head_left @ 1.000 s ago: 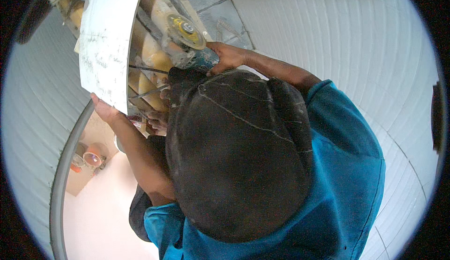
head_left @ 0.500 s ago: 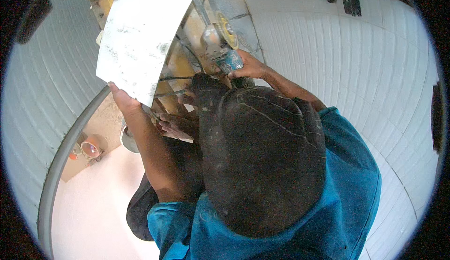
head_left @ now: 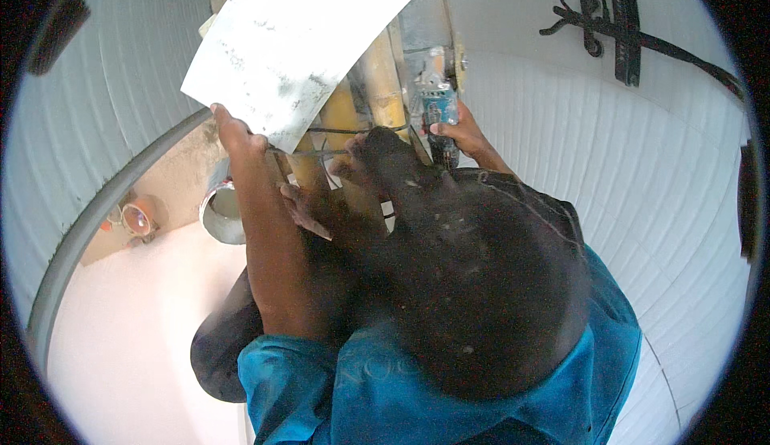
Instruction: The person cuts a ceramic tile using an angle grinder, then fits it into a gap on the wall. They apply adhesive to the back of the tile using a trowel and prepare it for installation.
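My left hand [head_left: 238, 131] grips the near corner of a large white tile [head_left: 281, 48] with grey smudges, its thumb on the top face. The tile slants away from me over several yellow beams [head_left: 381, 84]. To its right, my right hand [head_left: 465, 132] is closed around the blue body of an angle grinder [head_left: 439, 108]. The grinder's head points away from me, apart from the tile. Its yellowish disc [head_left: 460, 62] stands nearly edge-on, and I cannot tell whether it spins. My bare feet [head_left: 305, 211] show between the hands, below the tile's near edge.
A whitish bucket [head_left: 221, 219] lies tipped left of my legs, with an orange pot [head_left: 138, 216] farther left. Dark cables [head_left: 341, 131] cross the beams near my feet. A black power strip [head_left: 626, 32] with its cord lies at the far right. A grey edge [head_left: 92, 236] curves along the left.
The grinder has shifted right, away from the tile, and its disc has turned more edge-on. The tile has moved farther from me with my left hand still on it. The view has also shifted.
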A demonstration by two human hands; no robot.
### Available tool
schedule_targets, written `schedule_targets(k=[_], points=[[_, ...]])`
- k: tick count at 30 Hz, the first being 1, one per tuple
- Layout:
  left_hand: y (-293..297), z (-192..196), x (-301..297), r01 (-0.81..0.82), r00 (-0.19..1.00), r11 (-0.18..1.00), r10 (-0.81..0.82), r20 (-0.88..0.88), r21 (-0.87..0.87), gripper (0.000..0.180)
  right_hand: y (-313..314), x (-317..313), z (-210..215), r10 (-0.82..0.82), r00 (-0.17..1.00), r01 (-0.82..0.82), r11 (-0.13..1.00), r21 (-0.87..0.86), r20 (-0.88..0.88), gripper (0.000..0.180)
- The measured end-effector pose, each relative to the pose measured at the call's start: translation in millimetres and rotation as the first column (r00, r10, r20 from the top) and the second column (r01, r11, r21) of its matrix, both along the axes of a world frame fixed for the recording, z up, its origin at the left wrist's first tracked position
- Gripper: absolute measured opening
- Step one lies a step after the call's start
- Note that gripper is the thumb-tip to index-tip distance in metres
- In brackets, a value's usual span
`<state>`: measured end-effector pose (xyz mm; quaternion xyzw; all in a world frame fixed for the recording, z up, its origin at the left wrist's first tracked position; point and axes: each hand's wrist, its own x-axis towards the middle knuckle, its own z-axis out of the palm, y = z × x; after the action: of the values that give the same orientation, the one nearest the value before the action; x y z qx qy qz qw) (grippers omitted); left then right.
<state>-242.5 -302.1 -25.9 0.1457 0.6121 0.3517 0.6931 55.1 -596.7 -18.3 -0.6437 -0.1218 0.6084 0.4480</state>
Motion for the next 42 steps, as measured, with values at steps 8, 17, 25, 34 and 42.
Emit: schedule_targets(k=[8, 17, 25, 34, 42], points=[[0.6, -16.1, -9.4, 0.025, 0.972, 0.998, -0.039, -0.232, -0.064, 0.080, -2.9, -8.5, 13.2, -0.111, 0.992, 0.110, 0.994, 0.019, 0.060, 0.054], [-9.5, -52.7, -48.4, 0.271, 0.889, 0.961, -0.268, -0.370, -0.044, 0.056, -4.5, -5.6, 19.8, -0.219, 0.974, 0.221, 0.975, -0.037, 0.060, 0.044], [-43.9, -36.1, -44.5, 0.068, 0.997, 0.993, -0.071, -0.034, -0.092, 0.040, 8.0, -0.8, 23.6, -0.225, 0.973, 0.223, 0.974, 0.030, 0.058, 0.045], [-40.0, -14.0, -49.1, 0.552, 0.659, 0.832, -0.481, -0.579, -0.063, 0.061, 53.8, 23.6, 28.5, -0.216, 0.976, 0.214, 0.973, 0.085, 0.007, 0.060], [-28.6, -30.4, -65.6, 0.571, 0.470, 0.772, -0.587, -0.659, -0.280, 0.067, 115.2, 84.0, -6.2, -0.270, 0.944, 0.307, 0.930, 0.203, -0.192, 0.071]])
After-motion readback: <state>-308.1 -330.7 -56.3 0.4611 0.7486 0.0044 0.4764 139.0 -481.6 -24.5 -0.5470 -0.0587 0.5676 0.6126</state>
